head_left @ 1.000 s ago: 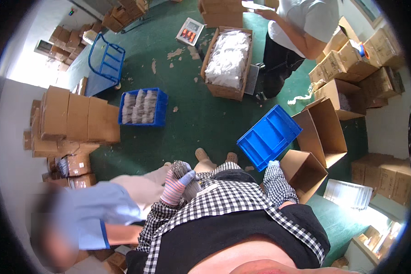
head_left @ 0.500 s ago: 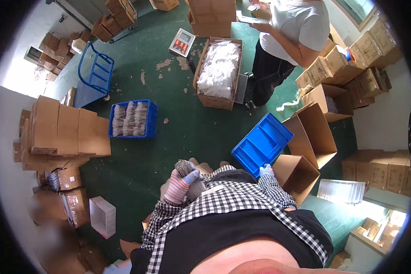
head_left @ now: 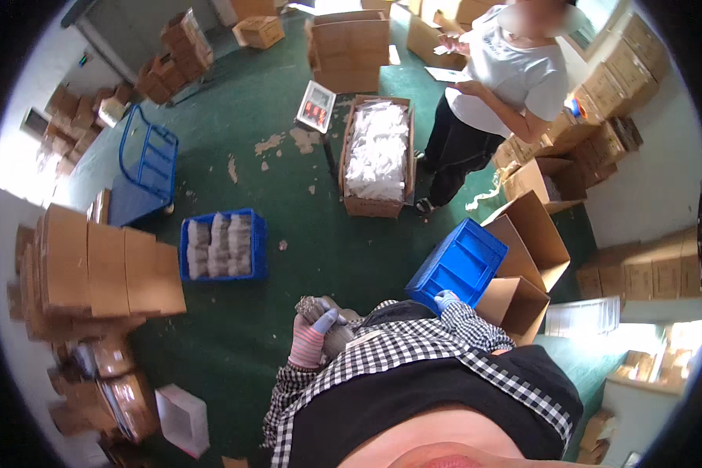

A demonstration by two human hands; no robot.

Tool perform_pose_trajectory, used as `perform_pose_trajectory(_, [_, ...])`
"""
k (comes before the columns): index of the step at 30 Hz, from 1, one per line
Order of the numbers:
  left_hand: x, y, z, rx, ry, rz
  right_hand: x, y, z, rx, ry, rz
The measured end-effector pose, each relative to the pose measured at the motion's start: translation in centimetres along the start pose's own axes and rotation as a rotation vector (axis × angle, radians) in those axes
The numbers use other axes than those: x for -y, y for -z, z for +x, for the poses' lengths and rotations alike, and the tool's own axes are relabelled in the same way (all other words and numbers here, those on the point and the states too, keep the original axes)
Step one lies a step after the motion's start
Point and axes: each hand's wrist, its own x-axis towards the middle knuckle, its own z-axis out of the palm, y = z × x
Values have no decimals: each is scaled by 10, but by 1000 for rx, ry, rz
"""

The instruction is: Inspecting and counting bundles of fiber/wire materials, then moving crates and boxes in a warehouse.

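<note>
My left hand (head_left: 310, 341), in a pink-and-white striped glove with pale blue fingertips, is closed around a bundle of thin greyish pieces (head_left: 313, 307) held in front of my body. What the pieces are is too small to make out. My right hand (head_left: 445, 299), gloved too, grips the near edge of a blue plastic crate (head_left: 466, 253). The crate is tilted beside open cardboard boxes (head_left: 515, 306) on my right. Ahead to the left, a second blue crate (head_left: 262, 248) on the floor holds rows of similar greyish bundles (head_left: 220, 246).
A carton full of white packets (head_left: 377, 148) stands ahead by a scale display (head_left: 317, 106). A person in a white shirt (head_left: 515, 70) stands beside it. Stacked cartons (head_left: 113, 269) and a blue trolley (head_left: 150, 160) are at left. A white bin (head_left: 183, 420) lies at lower left.
My view has tilted up, so the room sits lower in the picture. The crate at my right hand has turned a little. Both hands keep their hold.
</note>
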Motion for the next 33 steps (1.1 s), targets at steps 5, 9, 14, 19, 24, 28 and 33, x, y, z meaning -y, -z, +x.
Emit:
perform_pose_trajectory(5, [-33,62,12,-42,-10,-69,105,-28,-22,103,309,-83])
perform_pose_trajectory(9, [-58,92,29,23,-6,-79,148,-55,-16,178,472,-115])
perform_pose_trajectory(14, [-76,119,51,75,31,-122,163,-63,-34,148,386,-28])
perform_pose_trajectory(19, [-91,120,69,123,40,-104,144,-71,-53,91,285,25])
perform_pose_trajectory(24, [-91,116,89,214,72,-53,129,-77,-70,61,142,34])
perform_pose_trajectory(28, [-87,106,98,288,101,-33,119,-80,-69,97,56,128])
perform_pose_trajectory(33, [-92,96,95,229,100,50,112,-88,-45,134,116,98])
